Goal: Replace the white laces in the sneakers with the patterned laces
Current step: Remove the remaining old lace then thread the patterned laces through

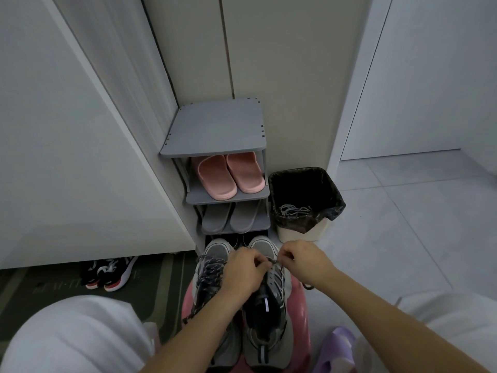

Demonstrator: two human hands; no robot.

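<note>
Head | left hand [242, 270] pinches patterned lace [272, 261] | right hand [304, 261] apparently likewise

Single head-worn wide-angle view, looking steeply down and forward: left hand [243, 270], right hand [304, 261] and sneakers [265, 319] close at six o'clock, shoe rack [215, 130] beyond at twelve.

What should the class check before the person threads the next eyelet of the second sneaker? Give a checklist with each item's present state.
1. Left hand pinches the patterned lace: ok.
2. Right hand pinches it too: ok.
3. Left sneaker carries patterned lacing: ok.
4. Right sneaker laced to the top: not ok, tongue bare.
5. Pale laces lie in the bin: ok.
6. Lace ends of even length: cannot tell.
</note>
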